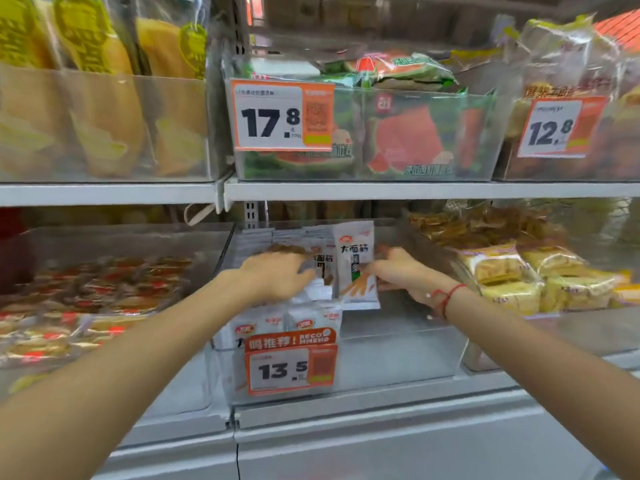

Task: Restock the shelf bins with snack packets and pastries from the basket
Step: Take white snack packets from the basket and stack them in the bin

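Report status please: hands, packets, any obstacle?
Both hands in clear bin. Left hand on white packets; right hand pinches upright packet. No obstacle seen.

Three price tags are mounted on the bin fronts: "17.8" (pixel 282 115) at upper centre, "12.8" (pixel 557 128) at upper right, "13.5" (pixel 290 366) at lower centre. A grey shelf edge (pixel 415 190) runs between the two levels. A slotted metal upright (pixel 251 211) stands behind the lower level.
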The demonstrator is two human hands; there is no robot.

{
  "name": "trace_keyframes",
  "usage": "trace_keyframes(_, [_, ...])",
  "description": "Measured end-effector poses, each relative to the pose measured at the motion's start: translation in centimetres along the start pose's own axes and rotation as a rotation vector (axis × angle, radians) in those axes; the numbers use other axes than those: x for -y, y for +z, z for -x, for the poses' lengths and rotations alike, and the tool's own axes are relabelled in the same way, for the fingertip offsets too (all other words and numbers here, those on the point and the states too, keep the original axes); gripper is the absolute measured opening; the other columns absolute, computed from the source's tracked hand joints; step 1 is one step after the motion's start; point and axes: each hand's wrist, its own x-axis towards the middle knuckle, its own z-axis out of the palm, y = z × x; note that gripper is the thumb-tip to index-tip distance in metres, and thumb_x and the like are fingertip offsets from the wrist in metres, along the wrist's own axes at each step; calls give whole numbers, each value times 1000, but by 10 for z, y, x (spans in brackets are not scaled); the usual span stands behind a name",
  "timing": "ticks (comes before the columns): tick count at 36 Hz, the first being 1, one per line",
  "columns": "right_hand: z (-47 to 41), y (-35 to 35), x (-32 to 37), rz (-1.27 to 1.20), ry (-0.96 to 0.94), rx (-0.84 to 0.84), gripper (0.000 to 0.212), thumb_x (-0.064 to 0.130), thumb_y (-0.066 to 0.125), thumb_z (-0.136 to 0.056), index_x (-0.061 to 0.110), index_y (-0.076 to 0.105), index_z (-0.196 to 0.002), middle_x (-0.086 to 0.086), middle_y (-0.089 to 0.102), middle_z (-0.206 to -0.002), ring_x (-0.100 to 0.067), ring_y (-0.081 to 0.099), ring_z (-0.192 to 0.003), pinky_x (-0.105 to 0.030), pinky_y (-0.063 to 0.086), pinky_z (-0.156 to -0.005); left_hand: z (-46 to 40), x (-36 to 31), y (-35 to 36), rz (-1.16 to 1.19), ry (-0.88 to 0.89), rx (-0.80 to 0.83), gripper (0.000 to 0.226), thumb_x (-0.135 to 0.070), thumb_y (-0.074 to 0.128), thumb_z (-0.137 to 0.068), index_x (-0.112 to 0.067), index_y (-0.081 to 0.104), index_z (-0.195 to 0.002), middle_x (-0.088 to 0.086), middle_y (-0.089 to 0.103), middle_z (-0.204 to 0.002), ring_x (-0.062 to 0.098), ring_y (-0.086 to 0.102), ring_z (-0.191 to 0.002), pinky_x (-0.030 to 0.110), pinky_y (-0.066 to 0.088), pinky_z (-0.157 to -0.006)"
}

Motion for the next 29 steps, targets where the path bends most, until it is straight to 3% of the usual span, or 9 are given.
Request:
trace_keyframes(2, [-26, 13, -4, 108, 12, 44, 26, 12, 62, -92, 3, 61, -116, -14, 68, -114, -26, 66, -102, -35, 56, -84, -9, 4, 4, 28, -28, 91, 35, -38, 28, -104, -23, 49, -128, 9, 42, -148, 26, 43, -131, 36, 35, -107])
trace_keyframes(4, [-48, 26, -7, 162, 16, 108, 27, 12, 62, -92, 5, 61, -117, -14, 67, -115, -27, 65, -104, -33, 56, -81, -14, 6, 7, 46, -40, 151, 44, -36, 24, -105, -23, 37, -145, 6, 31, -156, 24, 33, -139, 33, 28, -112])
trace_keyframes(7, [-72, 45, -12, 304, -30, 135, 31, 19, 68, -88, 8, 60, -117, -12, 65, -115, -27, 65, -100, -33, 58, -75, -21, 11, 12, 34, -33, 145, 49, -37, 21, -105, -22, 23, -152, 1, 18, -160, 20, 21, -146, 32, 18, -118])
trace_keyframes(11, [-87, 57, -17, 541, -143, 18, 47, 33, 76, -79, 12, 60, -118, -9, 65, -117, -26, 63, -99, -36, 55, -84, -21, 13, 14, 1, -7, 105, 49, -38, 21, -105, -26, 24, -152, -3, 18, -161, 19, 19, -146, 33, 16, -119])
trace_keyframes(14, [-88, 57, -23, 572, -146, -77, 71, 42, 77, -77, 9, 44, -131, -10, 59, -123, -30, 60, -109, -38, 51, -90, -21, 12, 9, -56, -17, 115, 49, -41, 22, -104, -29, 25, -151, -3, 18, -160, 20, 21, -146, 34, 17, -119])
trace_keyframes(16, [-89, 56, -29, 534, -146, -25, 63, 42, 72, -82, 9, 46, -128, -8, 61, -120, -27, 61, -103, -33, 50, -83, -25, 10, 3, -114, -28, 105, 47, -40, 23, -103, -29, 37, -146, 2, 28, -157, 25, 30, -141, 41, 23, -116])
trace_keyframes(19, [-88, 59, -31, 456, -157, 75, 31, 36, 63, -90, 11, 63, -110, -9, 68, -107, -21, 64, -81, -32, 55, -80, -33, 0, -5, -211, -3, 10, 42, -35, 26, -101, -22, 55, -128, 6, 49, -140, 28, 45, -124, 40, 34, -107])
trace_keyframes(23, [-89, 60, -31, 384, -112, 52, 21, 29, 66, -90, 10, 62, -95, -8, 67, -82, -20, 67, -64, -35, 59, -77, -55, -15, -5, -245, 57, 36, 39, -33, 29, -101, -20, 60, -121, 5, 55, -130, 26, 49, -118, 38, 40, -102])
trace_keyframes(29, [-95, 63, -32, 408, -130, -35, 27, 31, 71, -85, 10, 63, -98, -11, 71, -97, -26, 71, -81, -39, 57, -84, -89, -20, 6, -310, -12, 177, 44, -42, 32, -98, -26, 53, -133, 2, 51, -137, 23, 46, -123, 37, 40, -103])
